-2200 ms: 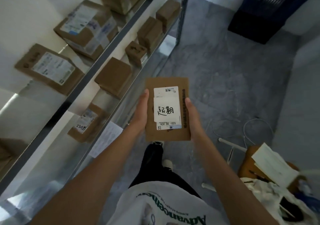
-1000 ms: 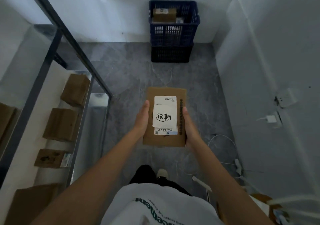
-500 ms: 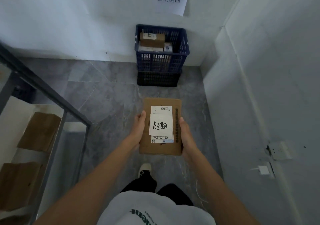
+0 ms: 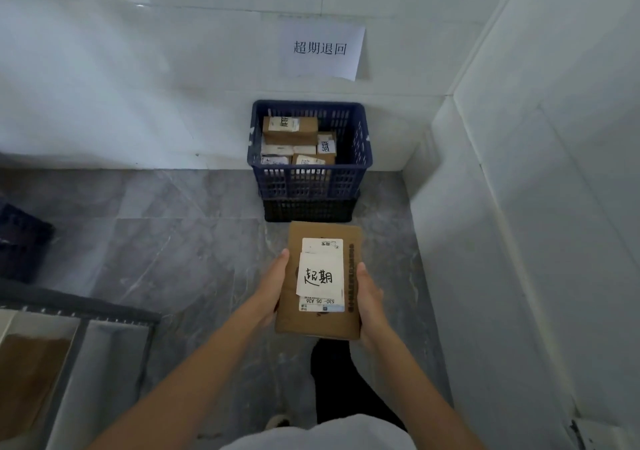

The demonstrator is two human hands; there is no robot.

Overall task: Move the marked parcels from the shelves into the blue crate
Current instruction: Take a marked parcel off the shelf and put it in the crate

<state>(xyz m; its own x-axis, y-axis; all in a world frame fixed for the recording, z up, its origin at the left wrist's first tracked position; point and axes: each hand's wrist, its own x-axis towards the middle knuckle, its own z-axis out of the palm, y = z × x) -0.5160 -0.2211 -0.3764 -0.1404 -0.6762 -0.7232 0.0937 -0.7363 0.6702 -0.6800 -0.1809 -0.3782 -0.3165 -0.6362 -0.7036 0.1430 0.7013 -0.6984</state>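
**Marked parcel held in both hands, short of the blue crate**

At the far left edge of the frame, a dark crate (image 4: 20,238) is sitting on the grey floor (image 4: 166,242), only partly in view. In the lower left corner, the grey metal shelf (image 4: 79,306) is showing its frame, with a brown box (image 4: 31,377) lying on the level below.

Moving toward the centre, the left hand (image 4: 272,292) is gripping the left edge of the marked parcel (image 4: 320,318), thumb lying along the top face and fingers hidden underneath. The parcel is being held flat, face up, in the lower middle of the frame, and a white slip with handwritten characters is covering most of its printed label. The right hand (image 4: 369,297) is clasping the parcel's right edge in the same way.

Above the parcel, in the middle of the frame, the blue crate (image 4: 311,179) is standing on a black crate (image 4: 310,210) against the white wall (image 4: 138,69). Several parcels in the crate (image 4: 290,127) are lying inside it, some bearing white slips. A paper sign (image 4: 320,50) with printed characters is hanging on the wall above the crate. The held parcel is near the crate but apart from it.
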